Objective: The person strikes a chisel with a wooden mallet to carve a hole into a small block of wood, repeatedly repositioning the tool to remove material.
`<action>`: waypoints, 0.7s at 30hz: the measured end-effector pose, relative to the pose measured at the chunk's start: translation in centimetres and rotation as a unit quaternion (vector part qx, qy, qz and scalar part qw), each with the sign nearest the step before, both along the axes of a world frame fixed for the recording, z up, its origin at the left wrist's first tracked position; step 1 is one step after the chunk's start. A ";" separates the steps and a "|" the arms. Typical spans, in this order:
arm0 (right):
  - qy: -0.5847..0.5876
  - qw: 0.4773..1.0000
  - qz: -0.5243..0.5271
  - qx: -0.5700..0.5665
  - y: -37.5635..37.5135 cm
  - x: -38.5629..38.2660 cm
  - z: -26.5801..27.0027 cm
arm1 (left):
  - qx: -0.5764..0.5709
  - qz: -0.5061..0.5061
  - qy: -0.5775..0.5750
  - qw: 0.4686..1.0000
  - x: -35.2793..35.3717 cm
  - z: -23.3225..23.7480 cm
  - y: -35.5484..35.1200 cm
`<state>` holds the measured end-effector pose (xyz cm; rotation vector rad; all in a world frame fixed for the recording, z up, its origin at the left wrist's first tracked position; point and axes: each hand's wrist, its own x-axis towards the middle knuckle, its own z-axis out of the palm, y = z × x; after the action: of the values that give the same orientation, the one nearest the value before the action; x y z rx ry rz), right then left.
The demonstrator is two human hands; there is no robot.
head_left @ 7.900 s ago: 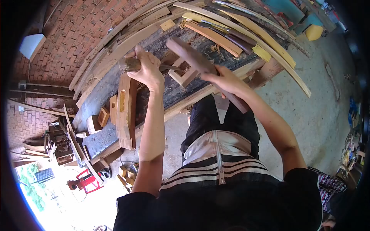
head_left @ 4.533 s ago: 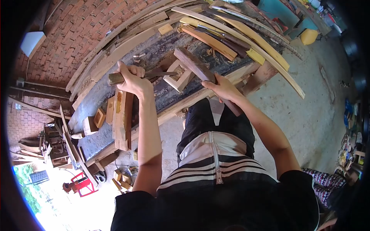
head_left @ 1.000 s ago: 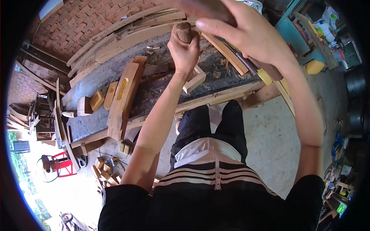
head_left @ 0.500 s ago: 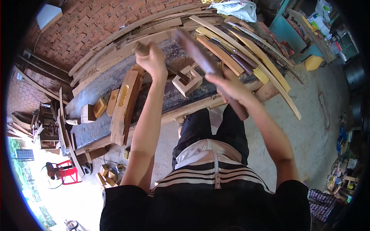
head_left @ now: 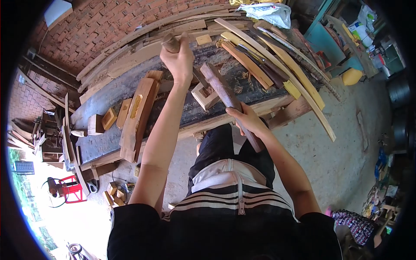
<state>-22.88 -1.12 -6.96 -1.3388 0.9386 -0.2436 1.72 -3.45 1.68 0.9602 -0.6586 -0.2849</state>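
My left hand is closed around the wooden handle of a chisel, whose dark blade slants down to a small pale wood block on the workbench. The block has a hollow in its top; the blade's tip is partly hidden by the hand-held stick. In my right hand is a long, dark wooden mallet, shaped like a club. Its far end hangs above the block and beside the chisel blade, apart from the chisel's handle.
Left on the dark workbench lie a slotted timber and small wood blocks. Long strips and chisels with dark handles lie to the right. Boards line the brick wall. A red stool stands at lower left.
The mallet has come down and toward my body, with my right hand lower. My left hand still grips the chisel and appears slightly further right. The view has shifted a little.
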 end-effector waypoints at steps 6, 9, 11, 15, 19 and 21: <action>-0.004 0.999 0.003 0.035 -0.4 -0.1 1.0 | 0.038 0.027 -0.058 0.997 -0.3 -0.4 -0.9; -0.037 0.995 -0.056 0.072 -1.3 0.3 3.5 | 0.069 0.036 -0.067 0.995 -0.3 0.2 -1.2; -0.058 0.993 -0.096 0.019 -2.3 1.1 6.8 | 0.052 0.024 -0.041 0.998 0.4 -0.1 -1.3; -0.110 0.986 -0.045 -0.116 -5.3 1.8 13.1 | 0.009 0.015 -0.003 1.000 0.7 0.2 -1.6; -0.107 0.985 -0.008 -0.138 -5.6 2.5 14.4 | 0.007 0.015 0.008 1.000 0.5 0.6 -1.2; -0.103 0.986 -0.004 -0.134 -5.1 2.7 13.5 | 0.021 0.022 -0.003 1.000 0.5 0.4 -1.1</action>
<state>-20.14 -6.23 6.55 -1.5228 0.7539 -0.5193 2.23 -4.54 2.11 1.0149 -0.6385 -0.2582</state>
